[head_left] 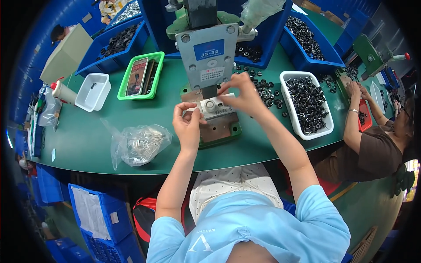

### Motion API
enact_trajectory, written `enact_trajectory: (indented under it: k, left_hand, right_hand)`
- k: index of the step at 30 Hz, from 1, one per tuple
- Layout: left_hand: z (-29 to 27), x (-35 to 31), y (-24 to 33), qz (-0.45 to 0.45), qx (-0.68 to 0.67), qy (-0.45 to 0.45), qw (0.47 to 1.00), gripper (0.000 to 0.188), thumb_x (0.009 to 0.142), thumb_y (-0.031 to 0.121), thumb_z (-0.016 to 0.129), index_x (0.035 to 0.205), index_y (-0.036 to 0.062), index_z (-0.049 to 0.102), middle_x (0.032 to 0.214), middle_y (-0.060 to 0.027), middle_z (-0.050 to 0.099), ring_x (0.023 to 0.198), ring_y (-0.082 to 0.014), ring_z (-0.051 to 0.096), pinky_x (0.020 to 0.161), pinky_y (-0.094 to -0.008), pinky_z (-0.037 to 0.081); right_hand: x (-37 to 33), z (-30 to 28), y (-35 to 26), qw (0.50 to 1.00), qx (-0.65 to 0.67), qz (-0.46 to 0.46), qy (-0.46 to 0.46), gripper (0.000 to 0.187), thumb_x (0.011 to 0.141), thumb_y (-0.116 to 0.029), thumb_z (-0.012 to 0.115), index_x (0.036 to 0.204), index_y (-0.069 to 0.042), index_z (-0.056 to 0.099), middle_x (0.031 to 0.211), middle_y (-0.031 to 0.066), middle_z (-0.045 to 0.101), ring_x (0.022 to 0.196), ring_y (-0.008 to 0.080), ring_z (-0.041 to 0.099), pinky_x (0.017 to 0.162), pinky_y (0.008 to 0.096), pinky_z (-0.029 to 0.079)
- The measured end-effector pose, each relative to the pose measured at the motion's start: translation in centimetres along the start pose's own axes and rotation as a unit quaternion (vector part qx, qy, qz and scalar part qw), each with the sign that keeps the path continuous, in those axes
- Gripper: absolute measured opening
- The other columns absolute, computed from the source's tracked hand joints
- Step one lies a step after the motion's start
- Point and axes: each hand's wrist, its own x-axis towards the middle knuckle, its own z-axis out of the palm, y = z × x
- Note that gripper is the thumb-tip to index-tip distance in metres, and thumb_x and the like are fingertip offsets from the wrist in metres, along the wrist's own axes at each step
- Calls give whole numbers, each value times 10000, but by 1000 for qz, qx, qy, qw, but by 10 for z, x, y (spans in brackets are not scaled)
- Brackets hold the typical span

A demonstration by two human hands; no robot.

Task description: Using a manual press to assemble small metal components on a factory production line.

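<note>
Pinching one metal fixture block (213, 108): two hands, left hand (187, 125), right hand (244, 94).

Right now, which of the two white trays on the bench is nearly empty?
The white tray on the left, next to the green basket: it shows almost bare white inside. The white tray on the right, beyond the right hand, is piled with dark ring-shaped parts.

Press (206, 48) stands mid-table, its column rising over the fixture block (215, 109); entry to the block is from the front and sides only. Left hand (187, 125) and right hand (243, 97) occupy both flanks of the block. Left of it: open green table (79, 140) between the plastic bag (138, 143) and green tray (141, 76). Right: loose black rings (265, 90), then the white bin (307, 105), crowd the path. Blue bins (118, 44) wall off the rear.
</note>
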Motion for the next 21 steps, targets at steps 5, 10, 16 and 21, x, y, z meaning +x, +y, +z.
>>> enact_trajectory:
  k: [5, 10, 16, 21]
  left_hand:
    - [4, 5, -16, -3, 136, -38, 990, 171, 853, 15, 611, 1006, -16, 541, 975, -63, 541, 614, -56, 530, 459, -177, 447]
    - [9, 7, -14, 88, 234, -50, 967, 180, 785, 71, 707, 957, 27, 676, 911, -26, 527, 572, -53, 500, 453, -195, 416]
    - [10, 15, -19, 88, 268, -44, 958, 299, 721, 131, 782, 992, 35, 698, 862, -7, 474, 603, -72, 421, 554, -215, 373]
    - [4, 13, -18, 66, 291, -52, 953, 298, 735, 136, 769, 1002, 28, 692, 870, -2, 460, 597, -66, 407, 559, -225, 370]
  right_hand:
    - [-12, 11, 7, 999, -11, -40, 20, 252, 648, -212, 808, 849, -96, 711, 1006, 56, 628, 1008, 218, 475, 809, 310, 406]
    - [4, -60, -11, 988, 13, -13, 154, 130, 742, -122, 740, 859, -83, 698, 909, -1, 658, 828, 95, 534, 663, 244, 391]
    - [33, -119, -64, 961, 130, -81, 229, 107, 814, -102, 704, 897, -35, 693, 843, 9, 644, 729, 37, 536, 654, 161, 404]
    - [50, -145, -85, 946, 114, -136, 273, 187, 879, -193, 613, 938, -18, 642, 879, 70, 658, 821, 129, 583, 791, 264, 457]
